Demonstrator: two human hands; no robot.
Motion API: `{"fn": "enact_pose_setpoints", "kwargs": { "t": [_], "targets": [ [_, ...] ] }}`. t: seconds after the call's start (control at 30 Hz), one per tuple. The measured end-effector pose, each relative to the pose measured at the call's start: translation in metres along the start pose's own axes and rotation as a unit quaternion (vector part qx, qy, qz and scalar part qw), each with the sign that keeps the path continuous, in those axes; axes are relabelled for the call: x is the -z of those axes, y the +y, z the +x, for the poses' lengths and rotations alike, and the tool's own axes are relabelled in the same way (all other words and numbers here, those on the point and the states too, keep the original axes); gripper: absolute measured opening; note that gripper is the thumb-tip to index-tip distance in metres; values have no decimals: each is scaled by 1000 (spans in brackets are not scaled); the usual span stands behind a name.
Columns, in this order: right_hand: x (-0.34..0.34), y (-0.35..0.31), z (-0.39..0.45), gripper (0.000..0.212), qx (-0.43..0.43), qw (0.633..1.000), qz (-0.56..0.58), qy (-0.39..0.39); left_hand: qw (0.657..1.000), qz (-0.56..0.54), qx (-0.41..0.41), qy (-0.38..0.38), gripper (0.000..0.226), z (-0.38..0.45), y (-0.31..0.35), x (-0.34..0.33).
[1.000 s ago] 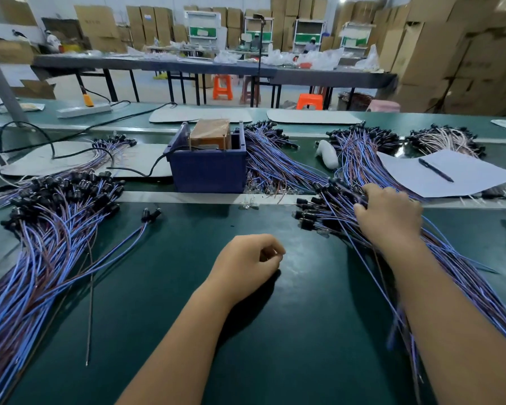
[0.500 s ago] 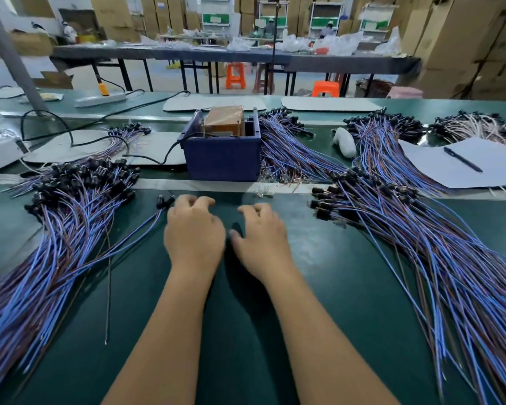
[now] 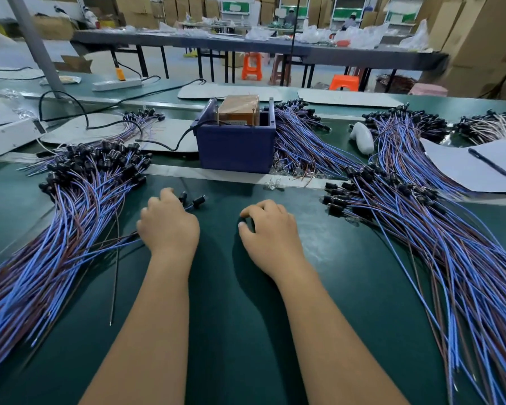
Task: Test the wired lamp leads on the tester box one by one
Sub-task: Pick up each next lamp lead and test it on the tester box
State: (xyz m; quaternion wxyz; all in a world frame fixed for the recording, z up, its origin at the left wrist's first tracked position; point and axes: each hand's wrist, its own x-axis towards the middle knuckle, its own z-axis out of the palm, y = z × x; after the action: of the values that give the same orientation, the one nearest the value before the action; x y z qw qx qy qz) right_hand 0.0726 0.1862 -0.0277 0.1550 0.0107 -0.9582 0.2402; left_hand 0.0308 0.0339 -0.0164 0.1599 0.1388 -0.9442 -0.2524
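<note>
Far left on the green desk [image 3: 222,331], a fanned pile of blue-wired lamp leads [image 3: 70,206]. Mid-desk, left hand [image 3: 168,226] curled over a lead [image 3: 197,201], right hand [image 3: 268,229] loosely curled, apparently empty; behind, blue tester box [image 3: 235,141]. Right, second lead pile [image 3: 421,229].

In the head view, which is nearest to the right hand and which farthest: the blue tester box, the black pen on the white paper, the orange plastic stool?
From the right hand:
1. Blue tester box, ahead and slightly left on the bench.
2. Black pen, on the white paper at far right.
3. Orange plastic stool, on the floor beyond the bench.
</note>
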Motion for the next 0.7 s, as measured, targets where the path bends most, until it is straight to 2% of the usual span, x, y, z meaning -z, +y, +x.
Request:
{"fn": "enact_pose_setpoints", "kwargs": {
  "t": [0.1,0.2,0.3,0.37,0.43,0.47,0.5,0.53,0.6,0.7],
  "targets": [
    [1,-4,-2,22,13,997,49,50,995,-97,5,36,46,0,2,-1],
    [2,-9,-4,19,4,980,187,70,970,-211,-65,105,31,-4,14,-1],
    [5,-13,-2,27,-79,922,379,24,916,-351,-173,90,28,-16,34,2],
    [9,-12,0,32,-120,873,472,2,864,-471,-180,-4,36,-23,46,4],
    [14,-10,3,29,-137,825,548,-16,748,-631,-136,-153,33,-31,53,7],
    [16,-9,5,29,-147,798,584,-22,683,-684,-119,-227,29,-33,55,8],
    [18,-8,6,34,-161,772,615,-22,638,-705,-115,-286,25,-35,55,8],
    [20,-5,8,41,-178,747,640,-17,615,-706,-120,-329,20,-36,55,8],
    [22,1,11,52,-206,706,678,2,599,-692,-138,-379,15,-38,52,6],
    [24,8,13,40,-234,675,699,29,601,-654,-158,-431,27,-36,45,4]
  ]
}}
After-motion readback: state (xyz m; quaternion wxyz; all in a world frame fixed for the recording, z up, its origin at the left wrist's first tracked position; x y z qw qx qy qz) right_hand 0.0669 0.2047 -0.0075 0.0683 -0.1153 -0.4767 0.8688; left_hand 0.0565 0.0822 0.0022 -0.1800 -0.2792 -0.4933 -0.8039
